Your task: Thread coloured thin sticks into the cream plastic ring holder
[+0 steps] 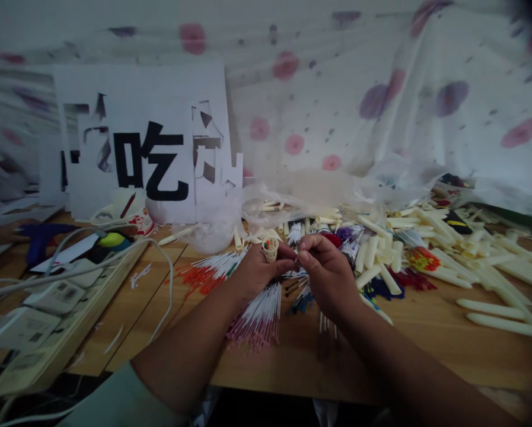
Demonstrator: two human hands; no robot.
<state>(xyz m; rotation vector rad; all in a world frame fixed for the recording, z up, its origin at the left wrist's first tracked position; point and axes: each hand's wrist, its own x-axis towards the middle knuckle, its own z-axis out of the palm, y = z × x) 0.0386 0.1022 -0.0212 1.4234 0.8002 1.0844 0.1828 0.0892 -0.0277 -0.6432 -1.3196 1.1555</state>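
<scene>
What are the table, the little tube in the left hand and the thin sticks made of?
The table is wood or wood-look board, matte, with pale grain lines. The tube in the left hand looks like smooth cream plastic or waxy paper; too small to be sure. The sticks are thin, white with coloured tips, maybe plastic or coated wire; I cannot tell.

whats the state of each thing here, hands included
left hand, closed around small tube
small tube, upright, coloured sticks inside
right hand, fingertips pinched beside small tube
loose sticks, lying fanned on table
cream tubes, heaped, lying flat
paper sign, standing upright
</scene>
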